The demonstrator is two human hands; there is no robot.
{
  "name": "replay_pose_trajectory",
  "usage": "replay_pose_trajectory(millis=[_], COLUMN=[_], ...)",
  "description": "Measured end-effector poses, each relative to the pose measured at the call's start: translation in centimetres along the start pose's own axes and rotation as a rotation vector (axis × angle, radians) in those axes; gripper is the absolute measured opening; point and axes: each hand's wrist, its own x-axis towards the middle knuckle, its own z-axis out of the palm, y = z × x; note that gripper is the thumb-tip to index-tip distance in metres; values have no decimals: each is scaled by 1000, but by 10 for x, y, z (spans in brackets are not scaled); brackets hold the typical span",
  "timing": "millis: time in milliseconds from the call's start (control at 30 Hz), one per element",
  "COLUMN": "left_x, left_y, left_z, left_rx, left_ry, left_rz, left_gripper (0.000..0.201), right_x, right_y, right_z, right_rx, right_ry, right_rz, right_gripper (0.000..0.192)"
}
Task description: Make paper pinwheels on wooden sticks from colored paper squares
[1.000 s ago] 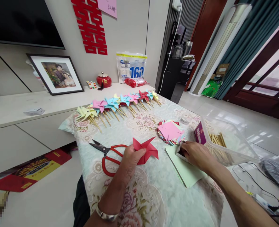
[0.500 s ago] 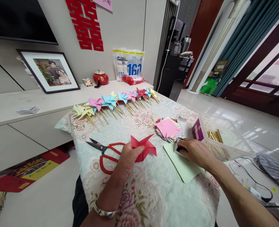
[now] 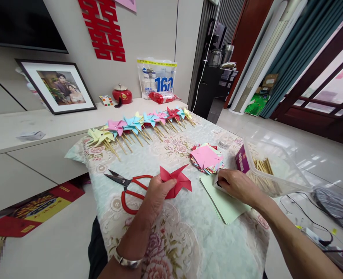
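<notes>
My left hand pinches a red paper pinwheel at its middle, thumb on top, above the flowered tablecloth. Its folded blades point outward, with no stick on it. My right hand reaches with bent fingers into a small white box on a stack of pale green paper. Something dark shows at the fingertips; what they grip is hidden. Beside my left hand lie red-handled scissors, blades pointing left. A pile of cut paper squares, pink on top, lies beyond the green stack.
Finished pinwheels on sticks lie in a row along the table's far edge. A clear plastic bin with wooden sticks stands at the right. Near it is a small clear round container. A framed photo stands on the cabinet behind.
The view has shifted very slightly. My left hand still holds the red pinwheel; my right hand stays at the small white box, its fingers a little deeper in.
</notes>
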Motion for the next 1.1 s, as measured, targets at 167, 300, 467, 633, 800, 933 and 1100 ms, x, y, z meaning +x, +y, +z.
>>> replay_pose_trajectory(millis=[167, 300, 467, 633, 800, 933, 1100], left_x=[2, 2, 2, 7, 8, 5, 4], left_y=[-3, -6, -5, -6, -6, -3, -1], left_z=[-2, -3, -1, 0, -1, 2, 5], left_rx=[-1, 0, -6, -64, 160, 377, 500], left_ry=[23, 17, 41, 194, 266, 336, 391], left_rz=[9, 30, 37, 116, 221, 266, 282], left_gripper=[22, 27, 24, 23, 18, 16, 15], right_x=[-6, -13, 1, 35, 41, 32, 29], right_y=[9, 2, -39, -78, -99, -110, -114], right_z=[-8, -19, -15, 5, 23, 38, 45], right_rx=[219, 402, 940, 1119, 1226, 1076, 897], right_ry=[17, 111, 76, 68, 93, 169, 254], right_rz=[-2, 84, 0, -15, -97, -248, -347], right_gripper=[19, 19, 10, 5, 4, 10, 15])
